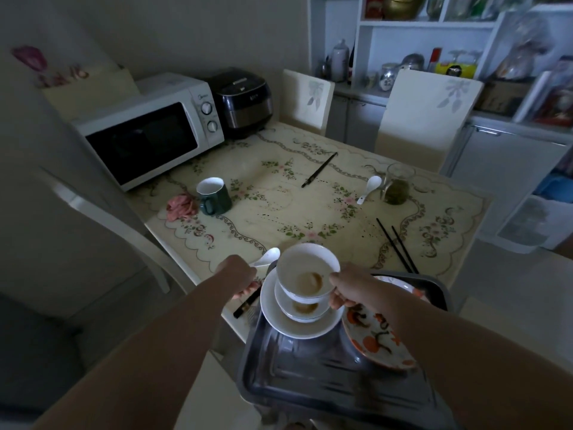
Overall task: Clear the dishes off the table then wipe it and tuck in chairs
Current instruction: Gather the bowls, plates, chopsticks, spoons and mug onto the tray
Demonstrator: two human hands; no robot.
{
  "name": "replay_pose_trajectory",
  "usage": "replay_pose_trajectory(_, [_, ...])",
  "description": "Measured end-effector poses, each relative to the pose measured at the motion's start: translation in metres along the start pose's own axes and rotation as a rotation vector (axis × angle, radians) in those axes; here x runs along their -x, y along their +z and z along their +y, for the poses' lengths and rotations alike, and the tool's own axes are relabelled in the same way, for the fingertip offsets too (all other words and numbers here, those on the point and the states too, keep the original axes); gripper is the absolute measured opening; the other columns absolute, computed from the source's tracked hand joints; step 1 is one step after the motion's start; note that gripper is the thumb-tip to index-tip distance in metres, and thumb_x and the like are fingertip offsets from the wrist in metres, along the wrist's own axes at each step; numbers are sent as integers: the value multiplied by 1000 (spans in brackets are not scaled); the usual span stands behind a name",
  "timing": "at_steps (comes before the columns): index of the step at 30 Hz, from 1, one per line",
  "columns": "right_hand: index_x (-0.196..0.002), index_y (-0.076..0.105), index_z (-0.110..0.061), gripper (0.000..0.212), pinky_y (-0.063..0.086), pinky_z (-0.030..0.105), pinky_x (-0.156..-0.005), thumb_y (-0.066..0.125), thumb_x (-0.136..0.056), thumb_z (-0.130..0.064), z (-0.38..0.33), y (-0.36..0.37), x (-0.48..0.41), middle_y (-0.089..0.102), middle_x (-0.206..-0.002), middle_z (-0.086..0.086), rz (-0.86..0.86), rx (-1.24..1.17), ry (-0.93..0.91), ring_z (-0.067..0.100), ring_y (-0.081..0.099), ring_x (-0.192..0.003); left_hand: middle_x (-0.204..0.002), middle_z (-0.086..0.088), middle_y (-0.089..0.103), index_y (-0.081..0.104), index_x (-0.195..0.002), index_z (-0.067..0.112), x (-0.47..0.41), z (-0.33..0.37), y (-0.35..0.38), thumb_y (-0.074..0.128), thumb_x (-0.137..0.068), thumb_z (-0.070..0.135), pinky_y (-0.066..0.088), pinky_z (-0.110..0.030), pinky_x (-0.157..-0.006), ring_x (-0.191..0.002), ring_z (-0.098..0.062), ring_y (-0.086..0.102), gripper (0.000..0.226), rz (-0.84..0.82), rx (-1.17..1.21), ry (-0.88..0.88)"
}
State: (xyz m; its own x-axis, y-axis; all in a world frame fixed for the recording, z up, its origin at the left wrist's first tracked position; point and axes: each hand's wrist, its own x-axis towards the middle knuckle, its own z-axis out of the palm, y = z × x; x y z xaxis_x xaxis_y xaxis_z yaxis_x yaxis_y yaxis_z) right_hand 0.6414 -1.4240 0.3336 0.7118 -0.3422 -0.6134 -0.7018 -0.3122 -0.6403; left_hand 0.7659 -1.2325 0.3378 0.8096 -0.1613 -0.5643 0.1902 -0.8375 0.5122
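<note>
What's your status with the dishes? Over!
Left hand grips spoon and chopsticks. Right hand holds bowl over second bowl on plate, on tray. Mug, glass, loose chopsticks left on table. Nothing in the way.

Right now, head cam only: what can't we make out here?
Head view:
- Left hand fingers: mostly hidden under the hand; holds white spoon, grip on dark chopsticks unclear.
- Lower bowl: inside covered by top bowl in right hand.
- Patterned plate: partly behind right forearm.
- Tray: near edge blurred, dim.
- Glass contents: too dim.
</note>
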Motion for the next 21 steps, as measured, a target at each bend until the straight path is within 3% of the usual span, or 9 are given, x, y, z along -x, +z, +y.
replay_pose_trajectory(5, [-86, 52, -6, 25, 55, 31, -73, 36, -96, -23, 0, 13, -3, 73, -72, 9, -28, 154, 8, 20, 66, -69, -59, -3, 61, 59, -74, 6, 0, -12, -4, 53, -93, 6, 38, -20, -38, -44, -13, 49, 20, 41, 46, -11])
replay_pose_trajectory(8, [-91, 60, -3, 34, 49, 23, -58, 35, -98, -24, 0, 17, -3, 73, -76, 8, -30, 226, 36, 17, 67, -66, -62, -2, 61, 58, -74, 8, -4, -20, -5, 49, -95, 7, 43, -22, -43, -49, -13, 54, 22, 28, 42, -26])
replay_pose_trajectory(10, [-97, 61, -1, 34, 44, 19, -48, 35, -98, -24, 1, 18, -3, 73, -76, 8, -27, 225, 51, 14, 65, -59, -67, -7, 65, 62, -85, 3, -6, -25, -4, 50, -93, 5, 39, -22, -40, -46, -14, 51, 15, 66, 83, -41])
replay_pose_trajectory(12, [-91, 59, -3, 31, 42, 18, -45, 35, -98, -22, 1, 18, -3, 73, -78, 9, -24, 220, 54, 13, 64, -57, -71, -10, 68, 64, -94, 0, -7, -31, -1, 52, -92, 4, 36, -19, -39, -44, -14, 50, 12, 103, 98, -41])
replay_pose_trajectory(15, [-79, 59, -5, 29, 44, 19, -48, 38, -96, -16, 0, 17, -4, 73, -78, 9, -26, 235, 65, 13, 63, -56, -70, -8, 67, 65, -90, 1, -11, -31, -1, 53, -92, 5, 38, -20, -40, -47, -14, 51, 12, 109, 79, -51])
replay_pose_trajectory(17, [-79, 57, -6, 23, 44, 18, -43, 43, -94, -16, 2, 14, -5, 71, -69, 5, -23, 249, 49, 10, 60, -47, -69, -4, 65, 65, -86, 5, -16, -30, -2, 52, -93, 7, 48, -24, -49, -52, -14, 55, 15, 84, 3, -48])
replay_pose_trajectory(19, [-83, 54, -9, 21, 42, 18, -41, 49, -94, -26, 1, 10, -8, 68, -65, 2, 42, 283, 0, 8, 59, -46, -81, -6, 68, 68, -96, 4, -23, -32, -2, 50, -92, 11, 55, -32, -67, -70, -19, 65, 19, 89, -103, -9])
replay_pose_trajectory(21, [-98, 58, -11, 31, 47, 22, -57, 49, -92, -39, -1, 4, -12, 69, -85, 3, 195, 388, -50, 14, 65, -70, -100, -9, 70, 68, -108, 4, -27, -37, -1, 50, -92, 18, 56, -29, -77, -91, -23, 68, 27, 181, -253, 35])
